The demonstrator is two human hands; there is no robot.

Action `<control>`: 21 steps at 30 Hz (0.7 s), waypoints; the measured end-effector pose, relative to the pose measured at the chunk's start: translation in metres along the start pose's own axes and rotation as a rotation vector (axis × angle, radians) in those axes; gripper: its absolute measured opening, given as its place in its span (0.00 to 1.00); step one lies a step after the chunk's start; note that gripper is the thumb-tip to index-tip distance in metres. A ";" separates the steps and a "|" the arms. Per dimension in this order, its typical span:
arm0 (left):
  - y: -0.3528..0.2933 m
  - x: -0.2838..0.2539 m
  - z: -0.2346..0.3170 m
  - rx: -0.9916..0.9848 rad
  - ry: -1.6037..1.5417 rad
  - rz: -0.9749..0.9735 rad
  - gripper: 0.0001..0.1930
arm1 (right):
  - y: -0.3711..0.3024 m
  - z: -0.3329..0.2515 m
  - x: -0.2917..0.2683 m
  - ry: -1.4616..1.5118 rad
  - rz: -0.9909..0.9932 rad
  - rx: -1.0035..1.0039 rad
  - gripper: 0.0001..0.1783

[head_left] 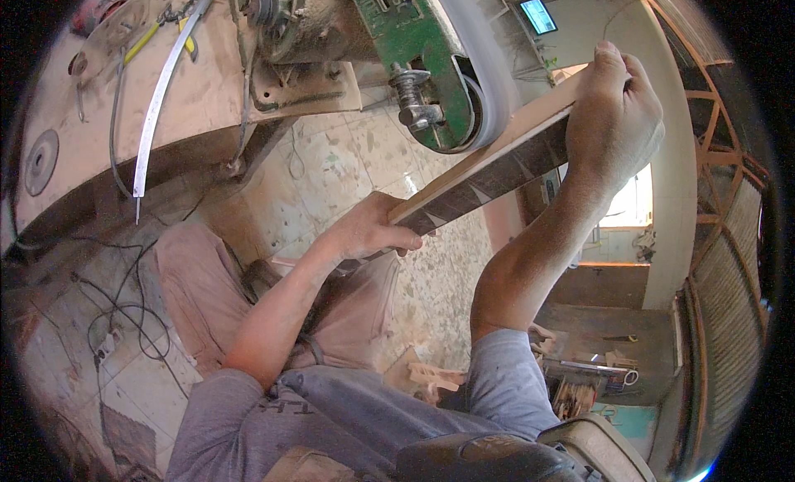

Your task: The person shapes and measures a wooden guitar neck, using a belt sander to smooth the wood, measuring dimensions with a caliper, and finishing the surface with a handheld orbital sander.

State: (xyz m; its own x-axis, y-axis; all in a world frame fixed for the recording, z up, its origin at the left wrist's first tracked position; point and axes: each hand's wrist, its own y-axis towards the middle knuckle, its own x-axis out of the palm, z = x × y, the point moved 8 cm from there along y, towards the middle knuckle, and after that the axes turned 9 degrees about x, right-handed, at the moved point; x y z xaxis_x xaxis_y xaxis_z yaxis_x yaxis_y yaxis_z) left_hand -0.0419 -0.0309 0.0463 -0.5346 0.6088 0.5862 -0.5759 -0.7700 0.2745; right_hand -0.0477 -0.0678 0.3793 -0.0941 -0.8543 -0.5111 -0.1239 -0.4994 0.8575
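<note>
Head view shows both hands on 1 long wooden strip [489, 171], pale along its edge and dark on its face with pale triangular inlays. The left hand [373, 228] is closed around its near end, thumb over the dark face; the right hand [614, 118] is wrapped around the far end. Between the 2 hands, the pale edge lies at the rounded lower end of a green belt sander [431, 105], whose belt [484, 60] is blurred, as if running. Whether edge and belt actually touch, I cannot tell.

The shaping looks underway: the inlays are already set into the dark face, and the pale edge looks straight and fairly even. How much sanding is left does not show, since the side toward the belt is partly hidden.

As for containers, none is clear near the hands; at lower right, wood pieces [575, 397] lie in what may be an open shelf, too small to make out.
</note>
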 end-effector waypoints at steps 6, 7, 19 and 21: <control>0.002 0.001 -0.010 -0.053 -0.051 -0.097 0.20 | -0.001 0.000 0.001 -0.134 0.021 -0.026 0.23; 0.002 0.002 -0.008 -0.056 -0.059 -0.117 0.20 | -0.001 0.000 0.002 -0.147 0.030 -0.033 0.23; 0.004 0.015 -0.008 -0.071 -0.219 -0.251 0.20 | -0.002 0.002 0.008 -0.389 0.013 0.064 0.28; 0.003 0.015 -0.001 -0.056 -0.222 -0.227 0.22 | -0.001 0.002 0.010 -0.387 0.016 0.049 0.28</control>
State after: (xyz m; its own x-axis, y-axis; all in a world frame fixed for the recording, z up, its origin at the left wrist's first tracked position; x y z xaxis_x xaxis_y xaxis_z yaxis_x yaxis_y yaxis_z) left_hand -0.0523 -0.0240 0.0555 -0.2438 0.7025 0.6686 -0.7012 -0.6040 0.3789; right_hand -0.0503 -0.0754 0.3733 -0.4605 -0.7398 -0.4905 -0.1656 -0.4713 0.8663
